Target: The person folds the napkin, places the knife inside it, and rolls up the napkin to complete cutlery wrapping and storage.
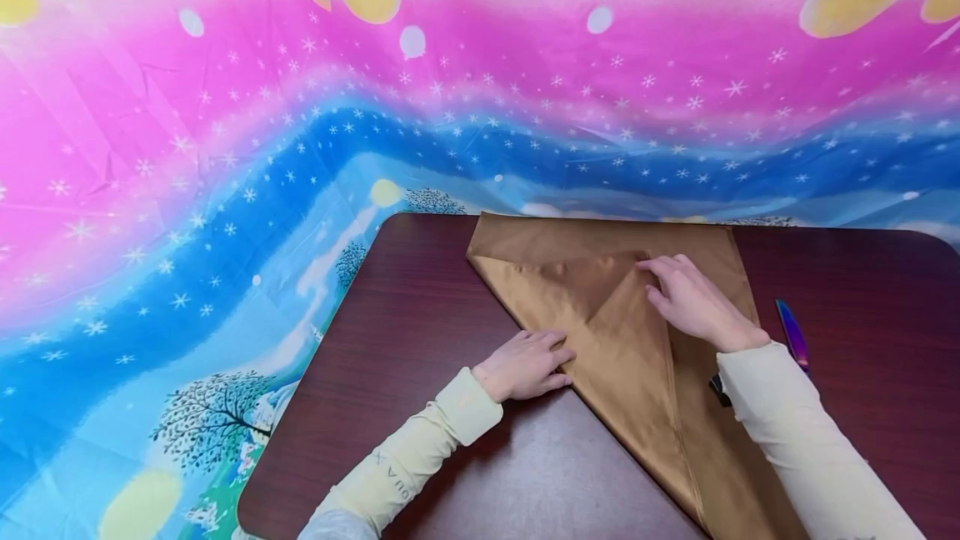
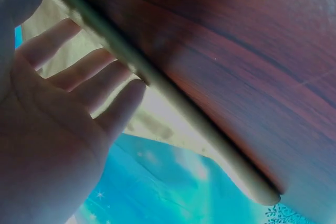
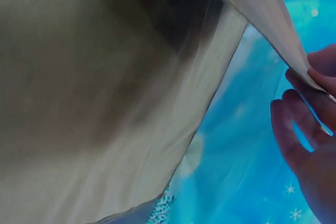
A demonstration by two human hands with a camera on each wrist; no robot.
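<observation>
A shiny golden-brown cloth [image 1: 622, 365] lies on the dark wood table, one side folded over along a slanting crease. My left hand [image 1: 525, 363] rests on that crease with its fingers spread over the edge; in the left wrist view the fingertips [image 2: 137, 86] touch the cloth's rounded fold. My right hand [image 1: 697, 300] pinches the corner of the upper layer between thumb and finger. In the right wrist view this corner [image 3: 286, 40] is lifted off the layer beneath, and the other fingers of the hand [image 3: 315, 145] hang loosely apart from it.
Right of the cloth lies a blade with a blue-purple sheen [image 1: 792, 336], partly behind my right sleeve. A small black object [image 1: 718, 390] shows beside that sleeve. The table [image 1: 390, 315] has rounded corners. A colourful printed sheet [image 1: 487, 90] hangs behind it and down its left side.
</observation>
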